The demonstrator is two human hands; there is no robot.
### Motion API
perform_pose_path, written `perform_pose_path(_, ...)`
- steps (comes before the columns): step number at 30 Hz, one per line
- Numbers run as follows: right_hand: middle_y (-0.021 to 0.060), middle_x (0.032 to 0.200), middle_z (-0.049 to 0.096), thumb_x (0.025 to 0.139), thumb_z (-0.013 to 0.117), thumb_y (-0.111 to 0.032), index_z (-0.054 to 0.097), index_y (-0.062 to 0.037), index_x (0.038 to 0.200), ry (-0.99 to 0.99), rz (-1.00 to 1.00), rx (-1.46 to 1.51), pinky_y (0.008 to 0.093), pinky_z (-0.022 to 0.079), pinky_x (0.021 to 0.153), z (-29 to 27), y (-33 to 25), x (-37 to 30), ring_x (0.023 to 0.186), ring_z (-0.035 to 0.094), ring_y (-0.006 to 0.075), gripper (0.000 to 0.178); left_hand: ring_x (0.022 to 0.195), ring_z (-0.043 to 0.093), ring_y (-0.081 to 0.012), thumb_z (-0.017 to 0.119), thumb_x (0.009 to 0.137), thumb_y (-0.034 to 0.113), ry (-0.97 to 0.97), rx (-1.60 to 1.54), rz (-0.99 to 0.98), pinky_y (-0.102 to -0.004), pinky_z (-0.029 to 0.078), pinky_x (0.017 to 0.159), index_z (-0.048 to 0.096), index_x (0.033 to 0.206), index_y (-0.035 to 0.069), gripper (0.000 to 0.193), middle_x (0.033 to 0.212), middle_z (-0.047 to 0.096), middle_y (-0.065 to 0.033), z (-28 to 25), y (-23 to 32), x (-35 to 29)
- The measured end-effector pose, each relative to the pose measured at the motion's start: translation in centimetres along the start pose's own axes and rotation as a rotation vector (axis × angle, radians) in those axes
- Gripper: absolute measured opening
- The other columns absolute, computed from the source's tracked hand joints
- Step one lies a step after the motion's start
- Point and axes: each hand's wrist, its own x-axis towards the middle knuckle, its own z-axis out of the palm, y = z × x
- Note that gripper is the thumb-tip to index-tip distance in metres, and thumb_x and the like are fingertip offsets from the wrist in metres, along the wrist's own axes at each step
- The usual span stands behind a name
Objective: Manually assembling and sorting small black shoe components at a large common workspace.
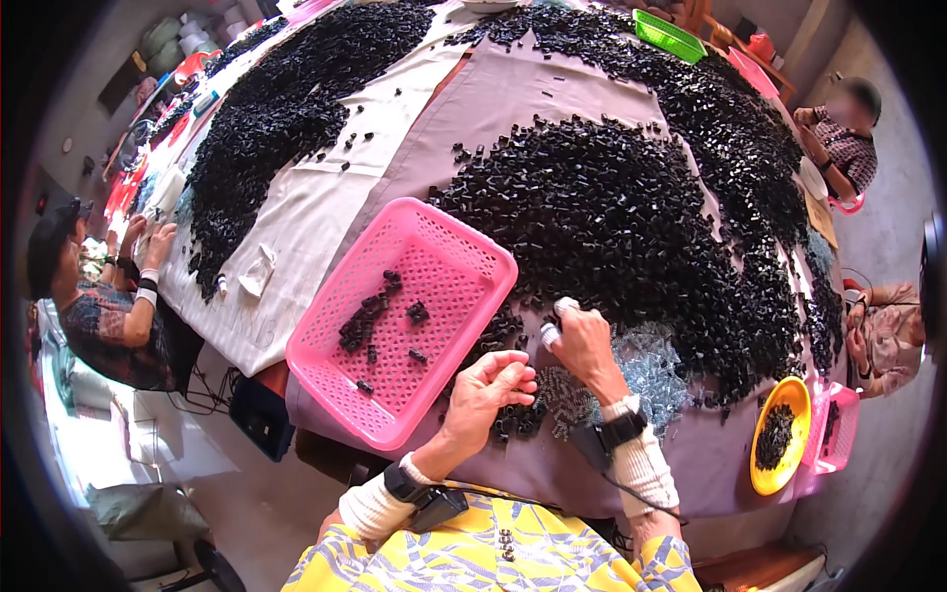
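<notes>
The left hand (483, 395) is near the middle of the frame, fingers curled and thumb drawn against the forefinger; whether it pinches a piece I cannot tell. The right hand (587, 347), with white wrapping on its fingertips, bends its fingers inward at the near edge of the big black heap (602, 207); its grip is hidden too. Just below it, a scatter of clear small pieces (646, 370) spreads over the surface (710, 464).

The pink basket (459, 261) lies left of centre, beside the left hand, with a few black pieces (360, 326) on its perforated bottom. A mauve cloth (552, 94) covers the middle of the surface, and a whitish cloth (306, 212) covers its left part, under another dark heap (266, 128). More black pieces run along the right side. A green basket (669, 37) sits at the top right; a yellow bowl (766, 481) holding black pieces stands at the lower right, next to a small pink basket (841, 449).

One person (113, 316) sits at the left of the frame, two (848, 143) (888, 340) at the right. Sacks (166, 41) are piled at the upper left, and grey floor (252, 488) shows at the lower left, near a dark blue bin (261, 419).
</notes>
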Motion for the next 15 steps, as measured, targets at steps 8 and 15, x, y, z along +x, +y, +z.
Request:
perform_pose_path(8, 0.0136, 0.071, 0.057, 0.068, 0.069, -0.013, 0.057, -0.0034, 0.083, 0.127, -0.075, 0.393, 0.0389, 0.043, 0.067, -2.5, -3.9, -7.5, 0.068, 0.055, 0.032, 0.022, 0.086, 0.063, -0.0123, 0.06, 0.091, 0.014, -0.084, 0.003, -0.107, -0.0248, 0.053, 0.075, 0.061, 0.11, 0.001, 0.023, 0.099, 0.065, -0.0052, -0.7, -3.6, 1.3)
perform_pose_path(15, 0.0147, 0.074, 0.06, 0.068, 0.061, -0.004, 0.058, -0.0036, 0.081, 0.143, 0.065, 0.307, 0.0416, 0.047, 0.064, -4.9, 1.2, -6.5, 0.072, 0.06, 0.0326, 0.014, 0.079, 0.066, -0.0175, 0.06, 0.091, 0.013, -0.03, 0.006, -0.022, -0.0302, 0.057, 0.07, 0.056, 0.112, 0.0, 0.025, 0.092, 0.066, -0.0119, -1.0, -2.0, 1.4)
